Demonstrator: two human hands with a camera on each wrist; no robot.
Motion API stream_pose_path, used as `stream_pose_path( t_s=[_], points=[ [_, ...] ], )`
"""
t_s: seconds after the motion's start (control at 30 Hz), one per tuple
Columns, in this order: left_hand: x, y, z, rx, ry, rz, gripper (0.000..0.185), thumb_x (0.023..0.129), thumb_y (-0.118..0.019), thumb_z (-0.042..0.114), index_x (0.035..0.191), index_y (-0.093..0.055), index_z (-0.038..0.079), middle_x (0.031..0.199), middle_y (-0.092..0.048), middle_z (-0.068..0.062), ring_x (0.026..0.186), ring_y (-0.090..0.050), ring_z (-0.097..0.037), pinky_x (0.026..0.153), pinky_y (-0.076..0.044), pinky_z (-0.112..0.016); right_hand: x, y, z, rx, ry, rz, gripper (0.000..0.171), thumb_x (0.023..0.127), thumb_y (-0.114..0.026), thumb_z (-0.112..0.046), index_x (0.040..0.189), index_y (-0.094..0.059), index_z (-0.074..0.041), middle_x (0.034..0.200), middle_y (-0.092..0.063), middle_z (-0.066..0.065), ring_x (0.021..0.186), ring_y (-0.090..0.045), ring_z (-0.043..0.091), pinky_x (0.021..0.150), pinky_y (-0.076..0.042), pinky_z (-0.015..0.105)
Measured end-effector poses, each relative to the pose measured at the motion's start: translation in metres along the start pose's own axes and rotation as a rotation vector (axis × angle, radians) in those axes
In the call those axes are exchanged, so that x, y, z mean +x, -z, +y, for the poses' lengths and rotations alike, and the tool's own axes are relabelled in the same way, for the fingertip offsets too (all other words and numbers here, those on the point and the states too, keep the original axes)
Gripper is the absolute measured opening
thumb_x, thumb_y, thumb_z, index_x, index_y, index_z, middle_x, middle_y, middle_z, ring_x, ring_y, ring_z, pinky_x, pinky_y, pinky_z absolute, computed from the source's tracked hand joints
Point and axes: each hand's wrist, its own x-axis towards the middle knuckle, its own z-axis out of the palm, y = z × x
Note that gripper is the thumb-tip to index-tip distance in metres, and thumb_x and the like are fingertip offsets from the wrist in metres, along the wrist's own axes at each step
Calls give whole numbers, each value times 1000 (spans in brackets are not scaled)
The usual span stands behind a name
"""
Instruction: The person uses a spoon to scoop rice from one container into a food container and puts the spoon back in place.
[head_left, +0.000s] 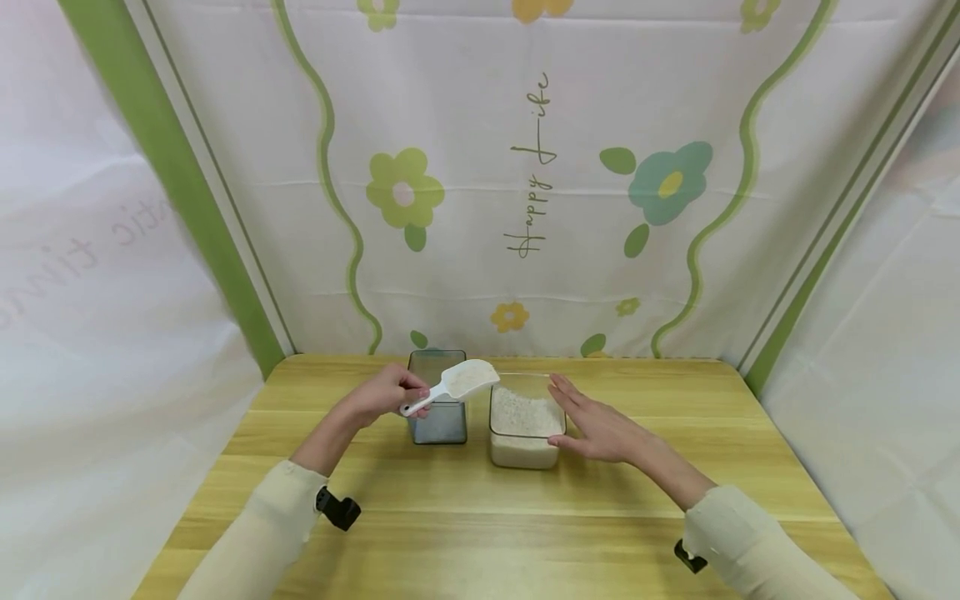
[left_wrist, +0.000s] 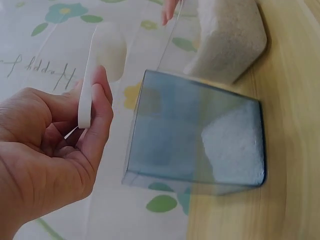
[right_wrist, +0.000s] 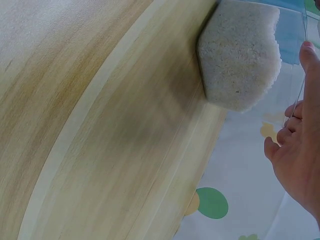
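In the head view, my left hand (head_left: 390, 392) holds a white scoop (head_left: 469, 379) by its handle, thumb against fingers. The scoop carries white grains that look like rice and hangs above and between two containers. On the left stands a blue-tinted clear container (left_wrist: 170, 130) with a small heap of white grains (left_wrist: 235, 145) at its bottom. Beside it on the right is a clear square container (head_left: 525, 450), well filled with rice (right_wrist: 240, 55). My right hand (head_left: 600, 427) rests at this container's right rim, fingers and thumb extended along it.
Both containers stand on a wooden table (head_left: 480, 533), toward its back edge. A white flower-printed curtain (head_left: 450, 275) hangs right behind the table, and more white cloth (head_left: 862, 350) closes in the sides.
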Motion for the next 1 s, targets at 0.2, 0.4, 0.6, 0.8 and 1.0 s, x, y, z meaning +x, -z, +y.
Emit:
stream_pose_path(
  t_s=[0.2, 0.4, 0.6, 0.8, 1.0],
  points=[
    [-9, 11, -5, -31, 25, 48, 25, 100, -49, -2, 111, -66, -18, 90, -69, -14, 74, -69, -14, 67, -57, -24, 0, -1, 0, 4, -4, 3, 88, 99, -51, -57, 157, -19, 0, 167, -7, 16, 149, -29, 36, 109, -43, 49],
    [-17, 21, -14, -32, 31, 96, 28, 101, -51, 2, 117, -63, -19, 99, -67, -21, 77, -71, -15, 67, -57, -25, -1, 0, -1, 1, -5, 3, 88, 99, -51, -56, 157, -19, 1, 167, -8, 16, 148, -31, 36, 108, -43, 49],
    [-25, 27, -19, -21, 34, 146, 27, 101, -52, 2, 115, -64, -18, 89, -71, -15, 77, -71, -13, 67, -58, -26, -1, 1, -2, 10, -1, 4, 87, 99, -51, -56, 157, -19, 0, 167, -7, 16, 147, -32, 37, 108, -43, 50],
    [-31, 28, -20, 5, 63, 211, 27, 101, -54, 3, 115, -65, -17, 88, -71, -15, 75, -71, -11, 67, -58, -24, -1, 1, -2, 7, -5, -1, 87, 99, -51, -56, 157, -19, 0, 167, -7, 16, 149, -29, 36, 110, -42, 50],
    [-34, 25, -17, 134, 60, 308, 23, 99, -60, 7, 106, -72, -11, 83, -73, -13, 70, -70, -11, 61, -55, -24, -1, 1, -2, 9, -5, -2, 87, 99, -51, -56, 157, -19, 1, 167, -7, 16, 148, -31, 37, 109, -42, 50]
  ],
)
